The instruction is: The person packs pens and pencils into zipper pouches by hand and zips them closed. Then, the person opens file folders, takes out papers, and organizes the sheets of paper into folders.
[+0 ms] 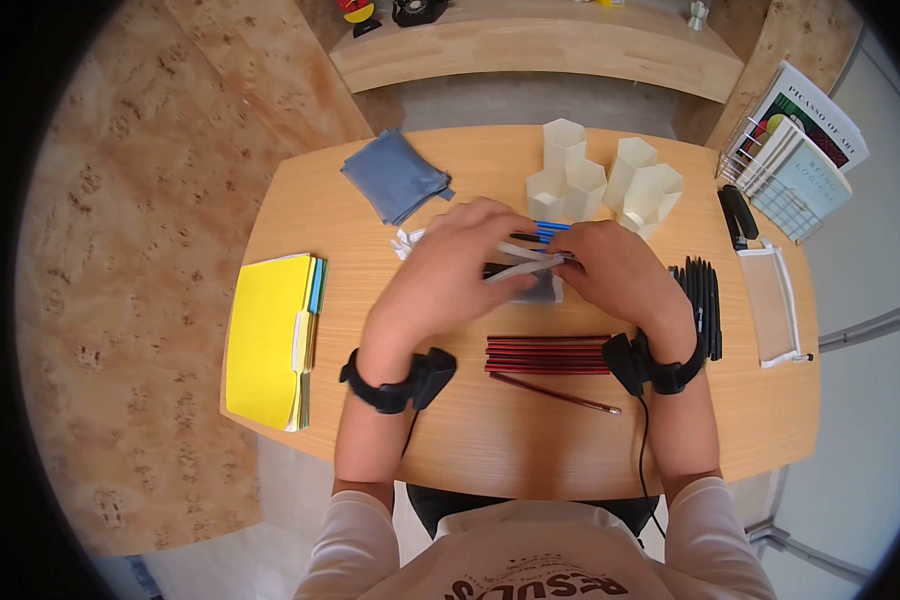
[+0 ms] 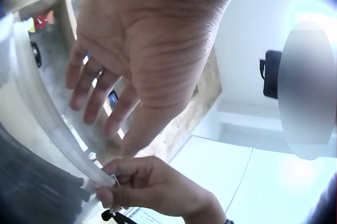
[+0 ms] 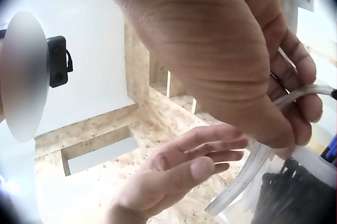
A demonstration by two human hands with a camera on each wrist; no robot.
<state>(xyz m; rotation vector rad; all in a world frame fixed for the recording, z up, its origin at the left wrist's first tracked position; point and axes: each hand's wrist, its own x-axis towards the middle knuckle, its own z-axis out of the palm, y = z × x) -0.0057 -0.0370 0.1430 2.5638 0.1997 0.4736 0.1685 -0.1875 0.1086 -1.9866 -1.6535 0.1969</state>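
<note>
Above the middle of the table, my right hand (image 1: 622,272) pinches the end of the white zipper edge of a clear zip pouch (image 1: 540,290). In the right wrist view the white zipper edge (image 3: 245,174) runs out from between the thumb and fingers. Dark pens (image 3: 287,195) show inside the pouch. My left hand (image 1: 450,265) hovers at the pouch's other side, and its fingers (image 2: 97,95) are extended and slightly spread in the left wrist view. Blue pens (image 1: 548,230) lie just behind the hands, partly hidden by them.
Red pencils (image 1: 545,355) lie in a row in front, with one loose pencil (image 1: 560,393). Black pens (image 1: 708,305) and another mesh pouch (image 1: 767,305) lie right. Hexagonal holders (image 1: 580,185), a blue-grey cloth pouch (image 1: 395,180), yellow folders (image 1: 265,340) and a book rack (image 1: 785,190) stand around.
</note>
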